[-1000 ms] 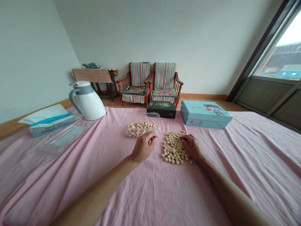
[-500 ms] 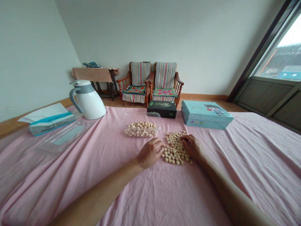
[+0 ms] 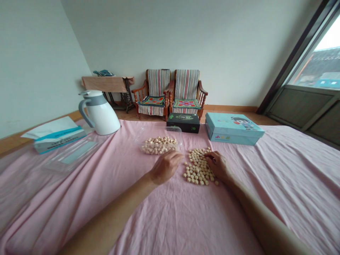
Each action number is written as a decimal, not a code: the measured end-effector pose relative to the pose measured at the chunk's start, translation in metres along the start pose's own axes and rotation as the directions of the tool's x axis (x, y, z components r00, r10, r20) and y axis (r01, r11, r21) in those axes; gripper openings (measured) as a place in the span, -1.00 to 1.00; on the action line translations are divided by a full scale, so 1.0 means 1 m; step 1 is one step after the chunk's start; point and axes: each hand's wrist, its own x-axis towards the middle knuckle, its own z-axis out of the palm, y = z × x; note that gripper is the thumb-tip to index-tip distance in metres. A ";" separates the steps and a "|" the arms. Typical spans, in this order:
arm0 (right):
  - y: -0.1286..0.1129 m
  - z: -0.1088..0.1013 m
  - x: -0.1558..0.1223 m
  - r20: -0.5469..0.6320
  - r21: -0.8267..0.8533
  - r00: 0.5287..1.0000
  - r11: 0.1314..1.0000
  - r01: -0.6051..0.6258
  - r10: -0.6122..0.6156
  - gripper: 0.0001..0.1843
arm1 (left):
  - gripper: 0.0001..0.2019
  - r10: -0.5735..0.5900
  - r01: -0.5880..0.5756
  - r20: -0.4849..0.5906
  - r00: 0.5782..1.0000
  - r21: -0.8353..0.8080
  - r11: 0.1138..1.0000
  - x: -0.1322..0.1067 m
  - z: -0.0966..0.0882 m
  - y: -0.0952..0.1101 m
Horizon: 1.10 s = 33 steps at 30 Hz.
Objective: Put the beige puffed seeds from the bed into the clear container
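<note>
A loose pile of small, round, pale beige pieces, like little biscuits, is spread on the pink cloth. Left of it stands a clear plastic box holding many more of the same pieces. My left hand hovers by the near right corner of that box, its fingers drawn together; whatever they pinch is hidden. At the right side of the pile, my right hand has its fingers curled down on the pieces, thumb and fingertips close together. I cannot see what lies between them.
A white and grey jug, a tissue pack and a clear plastic lid are on the left. Behind the pile sit a black box and a light blue box. Two wooden chairs stand beyond the table.
My left hand has moved off the pile's left edge, up and left toward the clear plastic box. My right hand stays at the pile's right side, almost unmoved.
</note>
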 end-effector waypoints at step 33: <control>0.000 0.001 0.000 -0.010 0.000 1.000 1.000 0.001 -0.001 -0.74 | -0.92 -0.084 0.147 0.258 0.963 -0.238 0.960 -0.003 0.007 0.028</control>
